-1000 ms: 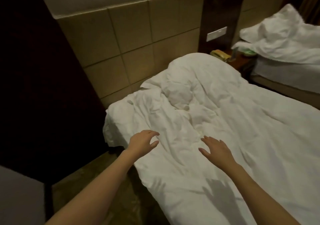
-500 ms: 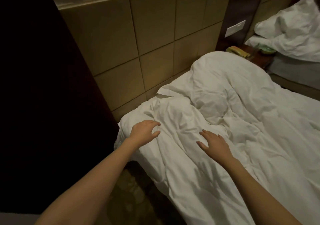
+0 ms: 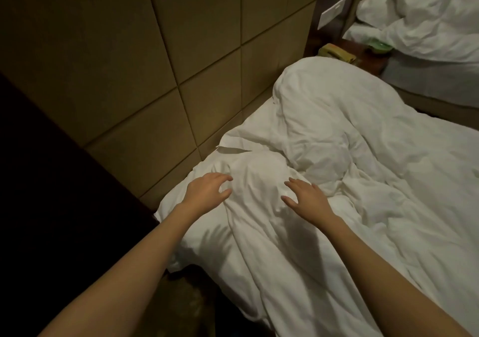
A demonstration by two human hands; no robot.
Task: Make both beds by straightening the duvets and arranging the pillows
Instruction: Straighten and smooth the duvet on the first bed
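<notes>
Two beds waiting, neither made. Lying rumpled on the near bed, the white duvet, bunched into ridges and folds near the head end and spilling over the near edge towards the floor. Peeking out by the padded wall panels, a flat white corner, perhaps a pillow or a sheet edge, too buried to tell which. No pillow arranged anywhere in sight. Heaped at the upper right, the second bed carrying its own crumpled white bedding, untouched by the look of it. Sitting between the two beds, a dark nightstand with a yellowish telephone and a small green dish.

Judging the task as barely begun: straightening of this duvet only starting, pillows and the whole far bed remaining.

Reaching forward side by side, both bare forearms, palms down over the bunched cloth near the head corner. Hovering at or just touching a raised fold, the left hand, its grip arched wide, fingers curled like a claw with thumb apart, nothing yet pinched between them. Lying flatter, the right hand, fingers spread and nearly straight, grip wide, resting on or just above the duvet, contact hard to confirm. Looking poised to gather or smooth the ridge between the hands
</notes>
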